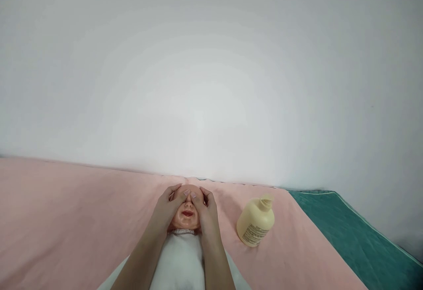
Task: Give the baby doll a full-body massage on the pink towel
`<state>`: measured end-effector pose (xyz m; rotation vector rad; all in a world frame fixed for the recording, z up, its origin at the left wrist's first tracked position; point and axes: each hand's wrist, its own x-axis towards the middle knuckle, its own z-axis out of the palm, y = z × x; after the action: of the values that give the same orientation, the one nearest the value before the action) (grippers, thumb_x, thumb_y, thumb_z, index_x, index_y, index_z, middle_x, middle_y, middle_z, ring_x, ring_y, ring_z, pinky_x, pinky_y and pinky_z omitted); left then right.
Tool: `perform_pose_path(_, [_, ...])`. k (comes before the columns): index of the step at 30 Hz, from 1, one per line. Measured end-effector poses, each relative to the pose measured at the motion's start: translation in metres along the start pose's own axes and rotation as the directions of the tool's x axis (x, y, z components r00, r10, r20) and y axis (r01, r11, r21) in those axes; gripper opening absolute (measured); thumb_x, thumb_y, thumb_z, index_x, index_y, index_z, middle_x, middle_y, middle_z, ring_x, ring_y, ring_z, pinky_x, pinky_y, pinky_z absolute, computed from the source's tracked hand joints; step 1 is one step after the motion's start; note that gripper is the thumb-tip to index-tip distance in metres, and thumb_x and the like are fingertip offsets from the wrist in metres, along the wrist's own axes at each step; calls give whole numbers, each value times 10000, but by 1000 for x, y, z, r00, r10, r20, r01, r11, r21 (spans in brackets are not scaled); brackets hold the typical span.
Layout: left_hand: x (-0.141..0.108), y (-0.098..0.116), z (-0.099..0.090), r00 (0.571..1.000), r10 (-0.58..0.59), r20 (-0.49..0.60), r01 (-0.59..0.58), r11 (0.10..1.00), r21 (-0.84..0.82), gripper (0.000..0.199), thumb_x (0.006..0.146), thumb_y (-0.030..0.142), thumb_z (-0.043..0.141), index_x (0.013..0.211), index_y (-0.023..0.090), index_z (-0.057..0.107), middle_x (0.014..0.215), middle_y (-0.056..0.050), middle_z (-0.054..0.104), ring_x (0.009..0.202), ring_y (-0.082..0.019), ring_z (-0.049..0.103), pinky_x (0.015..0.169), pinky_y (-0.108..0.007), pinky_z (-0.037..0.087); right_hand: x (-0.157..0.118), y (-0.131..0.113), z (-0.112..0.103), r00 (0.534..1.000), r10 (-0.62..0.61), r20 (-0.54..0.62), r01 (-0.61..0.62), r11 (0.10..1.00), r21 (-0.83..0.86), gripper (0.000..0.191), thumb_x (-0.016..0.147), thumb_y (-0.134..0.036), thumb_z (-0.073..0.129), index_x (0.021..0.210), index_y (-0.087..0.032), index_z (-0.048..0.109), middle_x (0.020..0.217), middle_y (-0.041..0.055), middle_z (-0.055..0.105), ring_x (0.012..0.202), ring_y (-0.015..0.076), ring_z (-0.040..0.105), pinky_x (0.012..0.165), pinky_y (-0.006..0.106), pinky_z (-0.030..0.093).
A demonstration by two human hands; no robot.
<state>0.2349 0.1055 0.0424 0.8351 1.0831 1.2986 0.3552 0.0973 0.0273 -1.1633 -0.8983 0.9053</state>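
A baby doll lies on its back, its head away from me and its body in white clothing. My left hand cups the left side of the doll's head, with the thumb laid over the eye area. On the other side my right hand curls its fingers round the head, its thumb also resting near the eyes. Both thumbs nearly meet above the nose and cover the doll's eyes. The red mouth and chin show between my wrists.
To the right stands a pale yellow pump bottle with a printed label. Under everything spreads a pink cloth. A green surface shows past its right edge, and a white wall rises behind.
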Motion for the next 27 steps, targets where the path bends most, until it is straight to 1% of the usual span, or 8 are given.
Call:
perform_pose_path(3, [5, -4, -1, 1000, -16, -9, 16, 1000, -14, 517, 695, 349, 771, 1146, 181, 584, 1105, -142, 676, 938, -270, 683, 793, -374, 554, 0, -1, -1, 1000, 18, 8, -18, 1000, -13, 495, 661, -407, 728, 1086, -171, 637, 1054, 94, 679, 1015, 277, 618, 812, 335, 521])
perform_pose_path(7, [6, -6, -1, 999, 12, -30, -14, 998, -55, 458, 709, 362, 755, 1106, 176, 622, 1059, -135, 697, 922, -260, 687, 793, -359, 556, 0, -1, -1, 999, 36, 10, -36, 999, 1, 458, 700, -428, 671, 1083, -179, 638, 1074, 91, 674, 1011, 266, 619, 809, 336, 523])
perform_pose_path(13, [2, -2, 1, 998, 35, -49, -39, 997, -74, 341, 773, 342, 683, 1069, 175, 649, 1153, -123, 666, 1022, -249, 648, 889, -362, 514, 5, 6, -2, 998, 60, 19, -62, 991, 122, 433, 678, -413, 681, 1050, -191, 683, 1023, 88, 707, 969, 271, 643, 794, 354, 533])
perform_pose_path(17, [1, -2, 2, 998, 34, -57, -40, 994, -105, 316, 791, 326, 653, 1072, 182, 654, 1173, -115, 659, 1028, -244, 645, 907, -368, 505, 9, 11, -6, 995, 91, 42, -97, 977, 189, 442, 670, -391, 671, 1063, -190, 696, 1073, 95, 701, 994, 278, 641, 825, 379, 530])
perform_pose_path(21, [4, -5, 0, 998, 16, -58, -24, 991, -132, 313, 778, 316, 667, 1060, 181, 665, 1164, -117, 665, 1017, -244, 650, 907, -374, 505, 11, 12, -7, 990, 134, 53, -143, 962, 233, 493, 642, -379, 682, 1093, -181, 696, 1136, 102, 680, 1027, 280, 632, 843, 382, 529])
perform_pose_path(24, [3, -6, 1, 999, 15, -49, -22, 988, -154, 344, 775, 361, 671, 1064, 175, 662, 1162, -116, 667, 1024, -247, 647, 908, -369, 504, 11, 12, -5, 991, 125, 47, -132, 961, 244, 484, 658, -410, 682, 1081, -174, 702, 1155, 102, 673, 1050, 274, 624, 873, 372, 519])
perform_pose_path(27, [-4, -2, 2, 999, 38, -8, -39, 983, -181, 422, 749, 492, 672, 1027, 175, 657, 1143, -108, 679, 1013, -258, 653, 848, -346, 530, 9, 10, -3, 998, 62, 31, -67, 982, 178, 458, 710, -485, 668, 1042, -172, 709, 1099, 100, 695, 1027, 273, 634, 858, 364, 523])
